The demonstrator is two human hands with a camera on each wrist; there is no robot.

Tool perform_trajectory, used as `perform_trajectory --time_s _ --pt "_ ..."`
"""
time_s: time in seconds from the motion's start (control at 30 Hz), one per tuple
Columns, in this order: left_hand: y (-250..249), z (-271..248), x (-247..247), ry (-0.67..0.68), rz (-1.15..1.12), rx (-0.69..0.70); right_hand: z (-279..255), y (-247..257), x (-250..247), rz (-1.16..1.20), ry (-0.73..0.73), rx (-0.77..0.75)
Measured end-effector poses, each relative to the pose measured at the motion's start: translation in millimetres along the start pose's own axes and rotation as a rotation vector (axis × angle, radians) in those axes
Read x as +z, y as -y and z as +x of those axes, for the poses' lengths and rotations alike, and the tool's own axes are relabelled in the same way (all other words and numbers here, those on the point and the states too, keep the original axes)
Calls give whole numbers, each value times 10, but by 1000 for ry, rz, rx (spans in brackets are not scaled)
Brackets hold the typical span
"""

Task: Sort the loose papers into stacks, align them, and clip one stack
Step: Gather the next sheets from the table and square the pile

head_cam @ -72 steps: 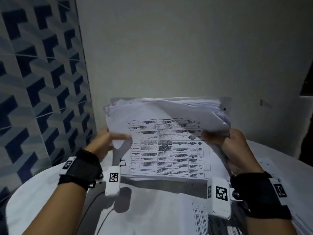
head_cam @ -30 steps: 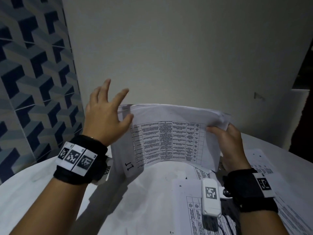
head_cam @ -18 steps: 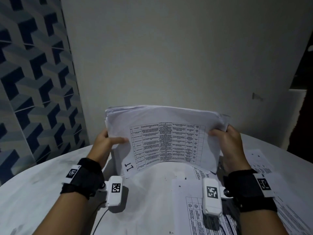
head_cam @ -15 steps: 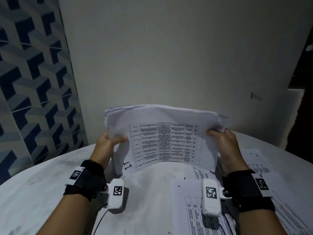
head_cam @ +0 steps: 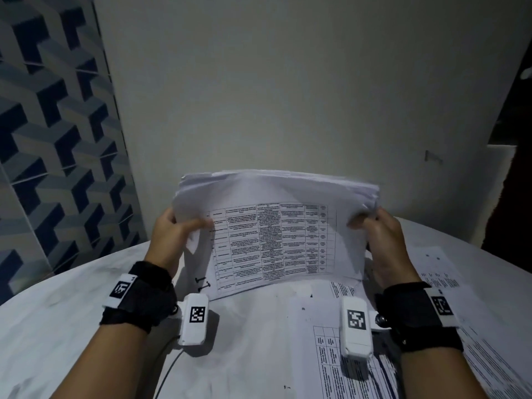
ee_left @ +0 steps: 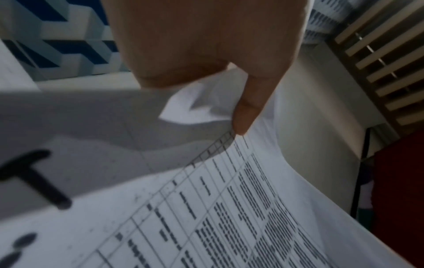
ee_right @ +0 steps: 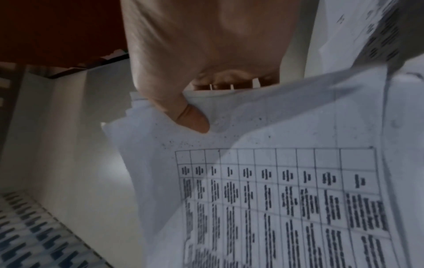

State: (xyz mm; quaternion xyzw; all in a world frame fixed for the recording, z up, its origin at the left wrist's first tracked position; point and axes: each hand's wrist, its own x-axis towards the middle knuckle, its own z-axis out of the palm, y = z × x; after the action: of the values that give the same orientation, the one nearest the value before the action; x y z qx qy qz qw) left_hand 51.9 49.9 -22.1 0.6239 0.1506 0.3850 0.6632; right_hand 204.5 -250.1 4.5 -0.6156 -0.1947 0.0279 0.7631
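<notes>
The stack point(head_cam: 276, 226) stands on edge on the table point(head_cam: 72, 326), pinched at its sides between left hand point(head_cam: 169, 240) and right hand point(head_cam: 383, 240).

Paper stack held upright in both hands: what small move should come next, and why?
Probably tap the paper stack down on the table once more. The left hand and right hand grip its sides, but its top edges look uneven, and no clip is visible.
</notes>
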Motion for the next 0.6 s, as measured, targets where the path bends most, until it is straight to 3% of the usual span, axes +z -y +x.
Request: perform_trajectory --time_s 0.1,0.3,0.43,0.6 --pt "48 -23 -19 19 20 -6 -28 -24 4 25 40 39" --pt "-187 -43 76 -21 0 173 8 129 47 -3 -13 -82" --pt "-111 -60 3 48 45 76 -12 105 45 -53 19 -96" --pt "-7 -61 -43 29 79 38 32 -83 68 -45 57 -12"
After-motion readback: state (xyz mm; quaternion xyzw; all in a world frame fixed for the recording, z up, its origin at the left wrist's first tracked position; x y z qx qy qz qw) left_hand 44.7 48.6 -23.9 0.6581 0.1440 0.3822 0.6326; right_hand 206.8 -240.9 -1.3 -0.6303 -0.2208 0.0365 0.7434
